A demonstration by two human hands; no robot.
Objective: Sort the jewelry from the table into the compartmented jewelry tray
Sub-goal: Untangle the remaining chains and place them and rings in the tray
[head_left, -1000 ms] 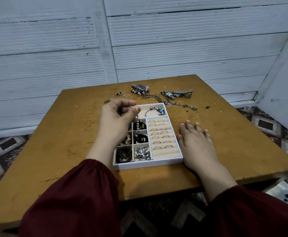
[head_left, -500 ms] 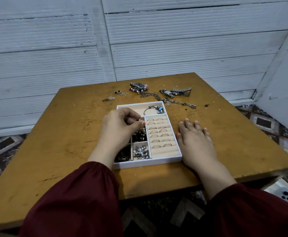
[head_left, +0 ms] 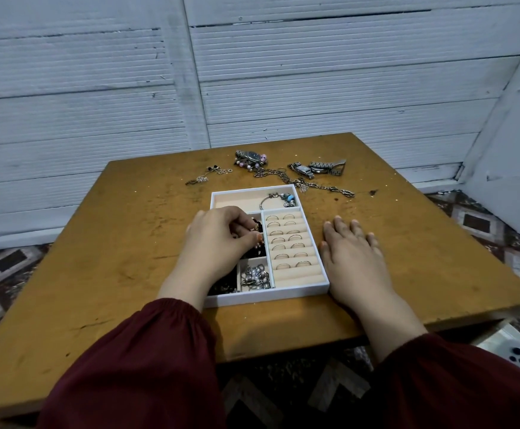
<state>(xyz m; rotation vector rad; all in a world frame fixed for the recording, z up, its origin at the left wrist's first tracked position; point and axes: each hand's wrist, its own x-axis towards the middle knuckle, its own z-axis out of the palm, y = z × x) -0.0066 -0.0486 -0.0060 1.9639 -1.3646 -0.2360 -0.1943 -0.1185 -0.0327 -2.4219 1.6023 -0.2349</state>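
A white compartmented jewelry tray (head_left: 314,290) lies on the wooden table (head_left: 113,243). Its right side has ring rolls with several rings (head_left: 286,239). A beaded bracelet (head_left: 280,199) lies in the top compartment. My left hand (head_left: 218,243) hovers over the small left compartments, fingers curled, pinching a small dark piece of jewelry (head_left: 257,227). My right hand (head_left: 351,258) lies flat on the table beside the tray's right wall. A pearl cluster (head_left: 255,277) fills a near compartment.
Loose jewelry lies behind the tray: a thin chain (head_left: 209,174) at left, a watch with pink beads (head_left: 251,157), a second watch (head_left: 317,168) and a long chain (head_left: 320,184). A white panelled wall stands behind the table. Patterned floor surrounds it.
My left hand has come down from above the tray's far left corner into the small left compartments with the pinched piece. My right hand has stayed flat.
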